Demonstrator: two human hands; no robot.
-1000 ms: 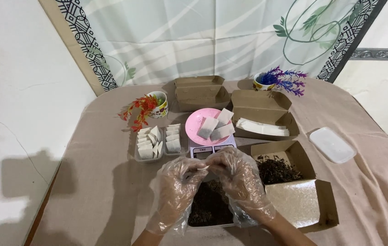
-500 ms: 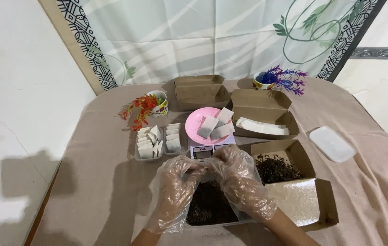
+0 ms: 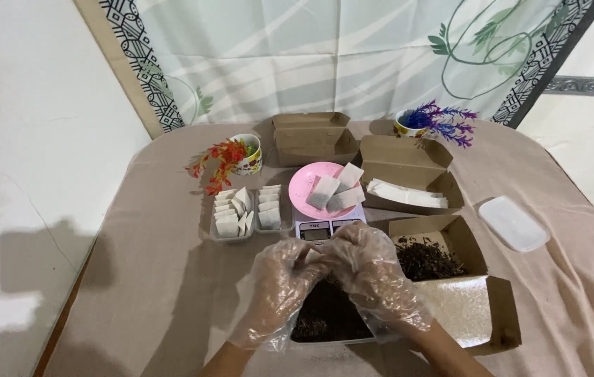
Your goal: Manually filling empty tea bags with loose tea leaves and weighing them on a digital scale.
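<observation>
Both gloved hands have drawn closer together: left hand [image 3: 279,283] and right hand [image 3: 374,269] pinch a small white paper sachet [image 3: 313,256] over the clear tray of dark dried leaves [image 3: 325,321]. Three filled sachets lie on the pink plate [image 3: 304,183]; many empty ones wait.

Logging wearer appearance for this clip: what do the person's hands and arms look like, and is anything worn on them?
Both the left hand and the right hand wear loose, clear disposable plastic gloves, crinkled and glossy, baggy at the wrists. The gloves end just past the wrists. Below them the forearms are bare: no sleeves, watch or jewellery show in the head view.
</observation>
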